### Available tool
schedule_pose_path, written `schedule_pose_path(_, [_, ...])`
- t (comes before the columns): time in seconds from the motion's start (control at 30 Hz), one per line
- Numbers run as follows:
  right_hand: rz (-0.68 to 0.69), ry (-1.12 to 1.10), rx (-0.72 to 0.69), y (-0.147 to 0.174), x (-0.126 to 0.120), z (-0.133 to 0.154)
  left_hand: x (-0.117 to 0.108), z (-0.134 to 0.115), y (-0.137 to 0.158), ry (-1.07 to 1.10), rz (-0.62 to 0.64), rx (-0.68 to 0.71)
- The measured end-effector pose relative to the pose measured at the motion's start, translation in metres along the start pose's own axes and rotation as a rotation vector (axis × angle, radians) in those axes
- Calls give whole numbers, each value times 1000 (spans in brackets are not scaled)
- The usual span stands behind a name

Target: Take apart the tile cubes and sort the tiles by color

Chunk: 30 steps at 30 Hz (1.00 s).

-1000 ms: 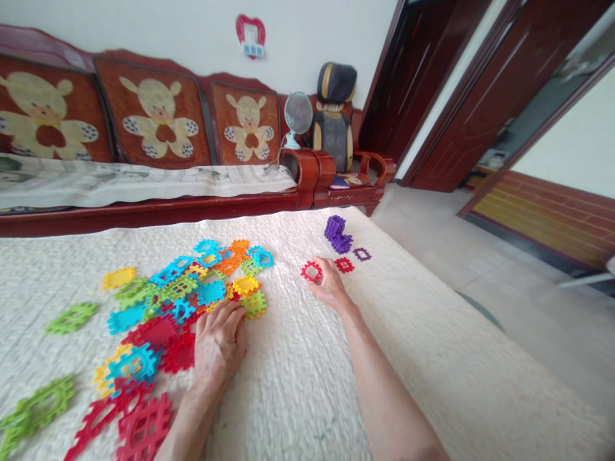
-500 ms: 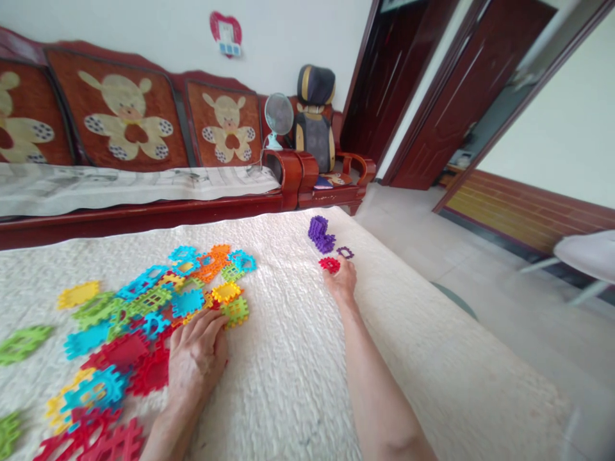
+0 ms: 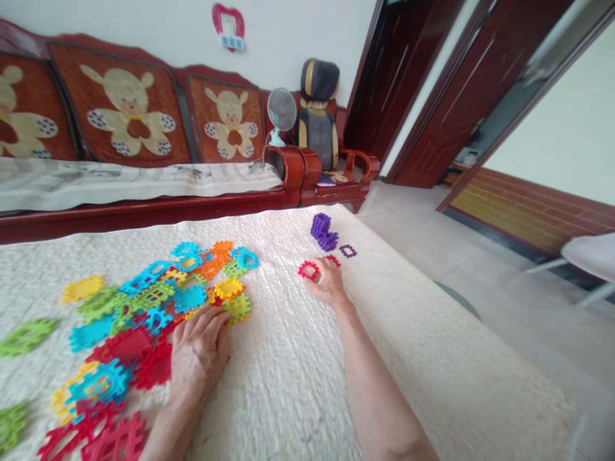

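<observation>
My right hand (image 3: 327, 283) pinches a red openwork plastic building piece (image 3: 308, 270) with notched edges, held just above the cloth. Beyond its fingers a second red piece (image 3: 332, 260) shows, partly hidden. A heap of purple pieces (image 3: 322, 232) stands farther back, with one loose purple frame piece (image 3: 348, 251) beside it. At the right edge of the multicoloured pile, my left hand (image 3: 200, 346) rests with its fingers curled down close together. Its fingertips touch near a green grid piece (image 3: 237, 308). A sliver of red shows at its thumb side; what lies under the palm is hidden.
Blue, green, yellow, orange and red pieces (image 3: 120, 346) spread over the left of the cream quilted cloth (image 3: 278, 384). Behind the table stand a wooden sofa (image 3: 230, 202) with bear cushions, a small fan (image 3: 281, 110) and a wooden chair (image 3: 358, 168). A white stool (image 3: 590, 256) is at right.
My right hand has shifted left and slightly nearer, carrying a red piece away from the other red one by the purple pieces. The left hand stays in place; the view moves slightly.
</observation>
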State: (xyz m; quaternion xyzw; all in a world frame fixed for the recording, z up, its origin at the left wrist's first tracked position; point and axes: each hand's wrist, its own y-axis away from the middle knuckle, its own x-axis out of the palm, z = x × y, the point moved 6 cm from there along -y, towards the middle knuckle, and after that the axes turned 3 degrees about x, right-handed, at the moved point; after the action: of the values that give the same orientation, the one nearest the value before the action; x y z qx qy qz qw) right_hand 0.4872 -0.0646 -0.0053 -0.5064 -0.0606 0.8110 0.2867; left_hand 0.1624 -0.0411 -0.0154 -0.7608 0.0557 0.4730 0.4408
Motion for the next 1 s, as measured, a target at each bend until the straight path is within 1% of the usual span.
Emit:
schedule_pose_path(0.1, [76, 38, 10, 2, 5, 4, -2, -1, -1, -4, -9, 3])
schedule_pose_path(0.23, [105, -1, 50, 4, 10, 2, -2, -2, -1, -8, -11, 5])
schedule_pose_path(0.27, [88, -38, 58, 3, 9, 0, -2, -1, -1, -8, -10, 3])
schedule_pose_path(0.33, [3, -119, 80, 1, 3, -9, 0, 0, -1, -5, 1, -4])
schedule_pose_path(0.43, [-187, -172, 149, -5, -17, -35, 1, 1, 0, -6, 22, -16])
schedule_pose_path(0.5, [-241, -155, 215, -9, -28, -56, 2, 1, 0, -8, 31, -19])
schedule_pose_path(0.57, [-204, -121, 265, -12, -32, -71, 2, 2, 0, -6, 33, -22])
schedule_pose_path(0.63, [-140, -77, 285, -13, -29, -80, 3, 3, 1, -7, 39, -25])
schedule_pose_path(0.83, [-100, 80, 357, -12, -18, -82, 6, 7, 4, -44, 4, 63])
schedule_pose_path(0.93, [-58, 113, 340, -15, -13, -81, 5, 7, 4, -46, -22, 86])
schedule_pose_path(1.0, [-53, 64, 294, -18, -11, -79, 3, 5, 4, -44, -30, 83])
